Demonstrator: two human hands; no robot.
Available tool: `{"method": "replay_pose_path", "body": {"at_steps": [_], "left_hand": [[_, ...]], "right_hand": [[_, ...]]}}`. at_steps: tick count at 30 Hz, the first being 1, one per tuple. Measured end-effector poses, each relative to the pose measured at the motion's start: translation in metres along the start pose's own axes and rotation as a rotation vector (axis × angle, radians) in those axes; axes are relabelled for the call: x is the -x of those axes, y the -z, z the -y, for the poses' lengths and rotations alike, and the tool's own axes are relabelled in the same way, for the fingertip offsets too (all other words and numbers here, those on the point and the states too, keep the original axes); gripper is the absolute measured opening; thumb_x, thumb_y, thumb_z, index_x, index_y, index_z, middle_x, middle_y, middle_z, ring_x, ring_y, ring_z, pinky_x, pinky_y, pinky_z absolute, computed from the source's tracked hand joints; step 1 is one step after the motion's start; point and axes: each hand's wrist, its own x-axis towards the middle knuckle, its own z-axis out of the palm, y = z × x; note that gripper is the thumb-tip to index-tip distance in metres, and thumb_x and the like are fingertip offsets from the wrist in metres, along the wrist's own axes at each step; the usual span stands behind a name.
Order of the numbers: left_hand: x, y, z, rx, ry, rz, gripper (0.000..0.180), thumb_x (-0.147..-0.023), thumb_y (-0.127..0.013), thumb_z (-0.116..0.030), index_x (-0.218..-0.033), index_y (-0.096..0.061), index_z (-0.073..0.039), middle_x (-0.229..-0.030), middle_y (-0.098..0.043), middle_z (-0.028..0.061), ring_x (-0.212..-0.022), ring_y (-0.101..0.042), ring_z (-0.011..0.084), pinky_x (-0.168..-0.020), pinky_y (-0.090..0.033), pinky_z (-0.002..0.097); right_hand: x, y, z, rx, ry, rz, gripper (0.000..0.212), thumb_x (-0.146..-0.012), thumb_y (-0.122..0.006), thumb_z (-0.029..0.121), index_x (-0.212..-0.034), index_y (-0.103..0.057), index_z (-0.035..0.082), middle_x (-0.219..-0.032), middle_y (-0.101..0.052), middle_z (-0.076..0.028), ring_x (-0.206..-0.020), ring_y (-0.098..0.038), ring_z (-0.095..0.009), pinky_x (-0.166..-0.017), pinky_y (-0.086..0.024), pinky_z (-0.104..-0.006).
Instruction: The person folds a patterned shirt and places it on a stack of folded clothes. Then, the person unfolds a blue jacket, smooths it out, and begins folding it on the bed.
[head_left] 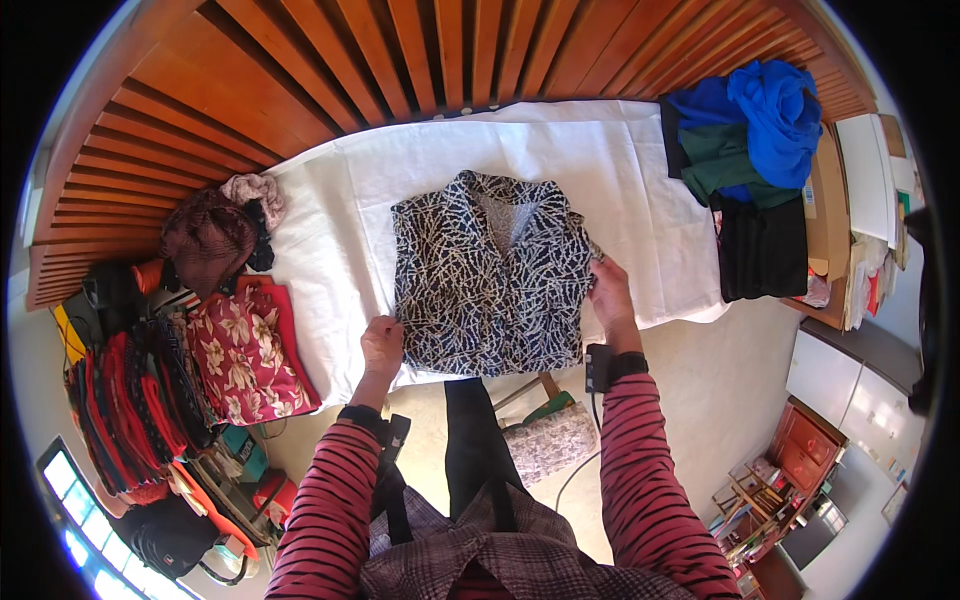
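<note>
"What do we have on our arms?"

"We wear long pinkish-red sleeves with narrow black stripes; the left sleeve (325,500) and the right sleeve (655,470) match."

"And at our wrists?"

"We have a dark left band (360,416) with a small black box (396,437) on it, and a dark right band (630,365) with a blocky black unit (600,368). Beside that unit we see a thin dark cable (572,473). Our left hand (382,345) and right hand (612,292) are bare."

"Over our front?"

"We wear a checked garment (480,560) in muted greyish purple, loosely folded, with two dark straps (397,515)."
</note>
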Motion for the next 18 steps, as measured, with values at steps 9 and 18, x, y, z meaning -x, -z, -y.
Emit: {"method": "replay_pose_path", "body": {"at_steps": [9, 18], "left_hand": [[-0.008, -0.005, -0.043, -0.199, 0.004, 0.036, 0.022, -0.083, -0.059, -0.004, -0.105, -0.056, -0.003, -0.097, -0.061, 0.0177, -0.090, -0.061, 0.0360, -0.081, -0.049, 0.0434], [-0.102, -0.013, -0.117, -0.123, -0.166, -0.019, 0.060, -0.091, -0.065, -0.019, -0.144, -0.039, -0.008, -0.123, -0.058, 0.0244, -0.103, -0.062, 0.0398, -0.088, -0.051, 0.0469]], "right_hand": [[-0.014, -0.025, -0.006, 1.166, 0.416, -0.410, 0.040, -0.086, -0.070, 0.029, -0.117, -0.060, 0.006, -0.092, -0.068, -0.016, -0.086, -0.065, -0.029, -0.080, -0.050, -0.0358], [0.000, -0.039, 0.005, 0.464, 0.196, 0.128, 0.023, -0.094, -0.066, 0.011, -0.113, -0.066, -0.001, -0.089, -0.068, 0.001, -0.080, -0.056, -0.008, -0.076, -0.047, -0.0240]]}}
